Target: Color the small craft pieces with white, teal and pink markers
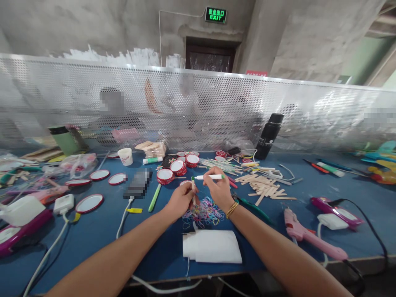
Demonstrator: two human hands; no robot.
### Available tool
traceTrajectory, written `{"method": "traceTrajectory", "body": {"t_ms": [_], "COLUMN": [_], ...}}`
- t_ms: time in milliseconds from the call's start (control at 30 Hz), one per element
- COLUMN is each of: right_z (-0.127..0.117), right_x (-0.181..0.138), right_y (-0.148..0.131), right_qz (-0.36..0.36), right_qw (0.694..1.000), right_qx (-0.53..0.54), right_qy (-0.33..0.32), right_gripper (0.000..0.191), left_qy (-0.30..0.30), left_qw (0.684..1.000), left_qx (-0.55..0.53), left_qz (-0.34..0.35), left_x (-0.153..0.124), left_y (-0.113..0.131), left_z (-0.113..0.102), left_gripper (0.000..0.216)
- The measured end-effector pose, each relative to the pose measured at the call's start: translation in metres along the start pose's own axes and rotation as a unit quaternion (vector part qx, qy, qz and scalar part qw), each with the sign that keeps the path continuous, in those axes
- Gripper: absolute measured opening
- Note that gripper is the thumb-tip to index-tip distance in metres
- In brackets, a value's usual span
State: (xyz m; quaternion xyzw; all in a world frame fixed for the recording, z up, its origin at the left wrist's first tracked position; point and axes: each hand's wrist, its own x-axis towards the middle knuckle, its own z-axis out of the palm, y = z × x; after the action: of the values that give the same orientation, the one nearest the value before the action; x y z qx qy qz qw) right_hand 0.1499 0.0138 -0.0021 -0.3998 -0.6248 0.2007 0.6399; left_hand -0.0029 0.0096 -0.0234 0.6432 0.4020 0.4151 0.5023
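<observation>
My left hand [182,199] is closed on a thin wooden stick [193,190], held upright over a heap of coloured rubber bands [204,213]. My right hand [219,188] grips a white marker with a green tip [209,177], lying level with its tip against the top of the stick. A gold bracelet [231,209] sits on my right wrist. Just beyond my hands stand small red-rimmed drums [165,175] [178,167].
A pile of wooden sticks [265,186] lies to the right, a pink glue gun [305,234] nearer the edge, a white foam block [212,246] in front. Round red-rimmed lids [89,203], chargers, cables and a black bottle [268,135] surround them. A perforated screen [198,107] closes the far side, with people behind it.
</observation>
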Motion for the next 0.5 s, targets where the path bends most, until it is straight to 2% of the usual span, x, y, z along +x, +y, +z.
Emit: {"method": "traceTrajectory", "body": {"t_ms": [300,500], "right_z": [0.0002,0.0012], "right_x": [0.0014,-0.0005], "right_y": [0.0039,0.0022], "right_qz": [0.007,0.008], "right_qw": [1.000,1.000], "right_qx": [0.003,0.003], "right_qy": [0.014,-0.010], "right_gripper": [0.015,0.015], "left_qy": [-0.002,-0.002], "left_qw": [1.000,1.000], "left_qx": [-0.004,-0.012], "left_qz": [0.000,-0.017], "left_x": [0.0008,-0.0014], "left_y": [-0.0016,0.0012], "left_z": [0.0005,0.0009], "left_gripper": [0.024,0.024]}}
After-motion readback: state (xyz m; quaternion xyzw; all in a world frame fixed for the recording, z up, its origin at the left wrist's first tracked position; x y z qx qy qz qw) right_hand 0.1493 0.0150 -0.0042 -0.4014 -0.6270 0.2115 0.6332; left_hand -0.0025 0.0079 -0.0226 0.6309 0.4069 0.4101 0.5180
